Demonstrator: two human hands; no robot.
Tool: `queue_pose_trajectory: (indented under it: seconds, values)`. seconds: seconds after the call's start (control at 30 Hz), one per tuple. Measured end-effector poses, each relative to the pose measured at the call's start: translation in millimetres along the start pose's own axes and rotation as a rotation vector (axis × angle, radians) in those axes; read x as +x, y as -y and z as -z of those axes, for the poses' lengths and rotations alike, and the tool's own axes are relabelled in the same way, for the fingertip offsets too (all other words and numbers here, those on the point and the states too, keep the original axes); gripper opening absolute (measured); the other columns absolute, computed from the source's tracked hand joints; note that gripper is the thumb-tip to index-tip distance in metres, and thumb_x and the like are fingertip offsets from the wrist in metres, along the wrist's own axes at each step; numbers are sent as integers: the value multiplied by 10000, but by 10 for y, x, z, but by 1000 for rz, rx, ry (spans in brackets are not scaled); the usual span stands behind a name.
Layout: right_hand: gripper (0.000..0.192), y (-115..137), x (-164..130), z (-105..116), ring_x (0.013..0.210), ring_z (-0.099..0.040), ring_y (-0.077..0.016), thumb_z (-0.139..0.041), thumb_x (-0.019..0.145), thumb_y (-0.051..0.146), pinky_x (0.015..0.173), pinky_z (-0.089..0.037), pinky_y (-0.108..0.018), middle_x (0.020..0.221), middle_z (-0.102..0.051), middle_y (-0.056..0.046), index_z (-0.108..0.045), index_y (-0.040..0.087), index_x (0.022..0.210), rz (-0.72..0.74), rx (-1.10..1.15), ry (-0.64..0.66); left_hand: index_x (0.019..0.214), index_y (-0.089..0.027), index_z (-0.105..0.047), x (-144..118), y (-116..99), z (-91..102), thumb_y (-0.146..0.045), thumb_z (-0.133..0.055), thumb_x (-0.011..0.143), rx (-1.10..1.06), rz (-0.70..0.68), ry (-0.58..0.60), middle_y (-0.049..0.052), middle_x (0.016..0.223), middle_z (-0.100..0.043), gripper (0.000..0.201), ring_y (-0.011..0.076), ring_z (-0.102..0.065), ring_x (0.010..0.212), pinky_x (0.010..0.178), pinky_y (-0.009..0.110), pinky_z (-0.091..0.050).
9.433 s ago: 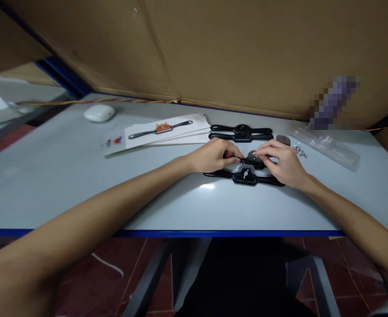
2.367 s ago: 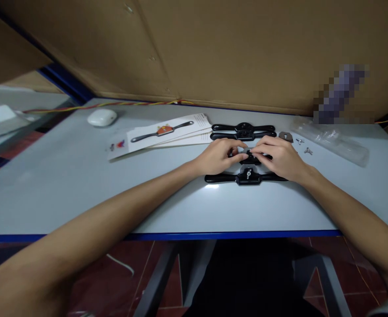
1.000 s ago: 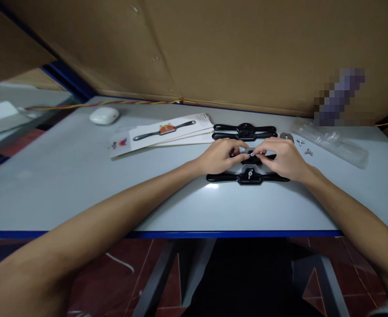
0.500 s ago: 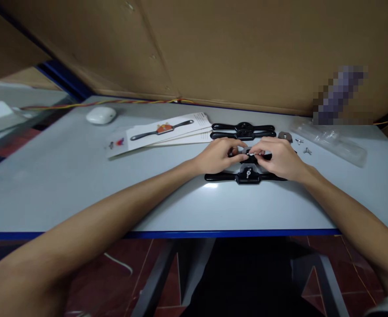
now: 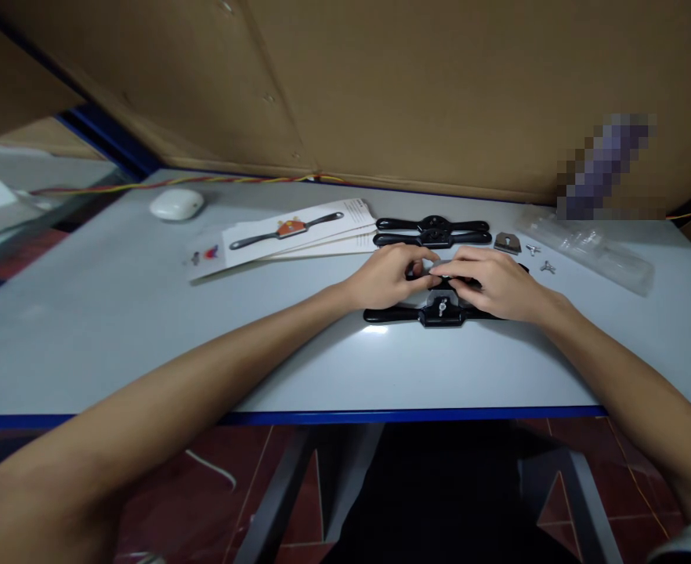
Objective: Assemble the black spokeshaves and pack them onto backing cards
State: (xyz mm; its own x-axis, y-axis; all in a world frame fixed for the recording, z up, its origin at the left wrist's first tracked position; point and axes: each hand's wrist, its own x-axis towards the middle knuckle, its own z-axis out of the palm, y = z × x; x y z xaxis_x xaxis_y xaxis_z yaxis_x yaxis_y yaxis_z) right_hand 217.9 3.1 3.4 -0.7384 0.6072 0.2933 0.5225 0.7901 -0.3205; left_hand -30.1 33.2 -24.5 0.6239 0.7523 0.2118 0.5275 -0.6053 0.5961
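Between my two hands a black metal spokeshave (image 5: 443,283) lies on the table, mostly covered by my fingers. My left hand (image 5: 388,276) is closed on it from the left, thumb and fingers meeting near its middle. From the right, my right hand (image 5: 495,283) pinches at the same central part; a small fitting under those fingertips is hidden. Just nearer to me lies another spokeshave (image 5: 443,312), with a blade and a wing screw at its centre. Behind my hands rest two more black spokeshave bodies (image 5: 433,237), side by side.
To the right are a loose blade (image 5: 508,243), two wing screws (image 5: 548,267) and clear plastic packaging (image 5: 592,251). Printed cards (image 5: 298,231) lie at the back left, near a white rounded case (image 5: 177,204). A cardboard wall (image 5: 428,102) stands behind the table.
My right fingers have shifted slightly left and stretched further over the middle of the spokeshave. My left hand has stayed nearly in place.
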Motion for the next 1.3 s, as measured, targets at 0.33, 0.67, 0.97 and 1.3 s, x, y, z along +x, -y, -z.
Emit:
queue_pose_trajectory:
  seconds: [0.33, 0.67, 0.97, 1.3]
  values:
    - [352, -1, 11, -17, 841, -652, -214, -553, 1043, 199, 800, -459, -348, 968, -754, -79, -806, 194, 1287, -71, 1, -3, 1200, -170, -810, -1, -7, -1, -501, -637, 964, -12, 3, 3, 20, 806, -683, 442, 177, -591, 738, 736, 313, -428]
    - [151, -59, 0, -58, 791, -626, -190, -717, 977, 275, 732, -426, -322, 908, -743, -36, -802, 213, 1084, -166, 17, -97, 1196, -167, -796, -9, -1, 6, -509, -628, 977, 10, -1, 0, 22, 817, -700, 440, 176, -601, 735, 745, 310, -445]
    - [131, -53, 16, -88, 738, -557, -170, -714, 978, 289, 698, -377, -321, 848, -687, -29, -726, 195, 888, -206, -33, -120, 1210, -149, -776, -5, -15, 1, -515, -708, 901, 29, 26, -6, 25, 828, -702, 484, 178, -599, 732, 727, 314, -448]
    - [269, -13, 6, -46, 721, -511, -169, -596, 1029, 316, 690, -349, -331, 809, -623, -34, -677, 195, 802, -148, -16, -59, 1293, -171, -753, -19, -16, 15, -464, -704, 906, -1, -6, 0, -15, 781, -635, 489, 157, -558, 701, 715, 293, -422]
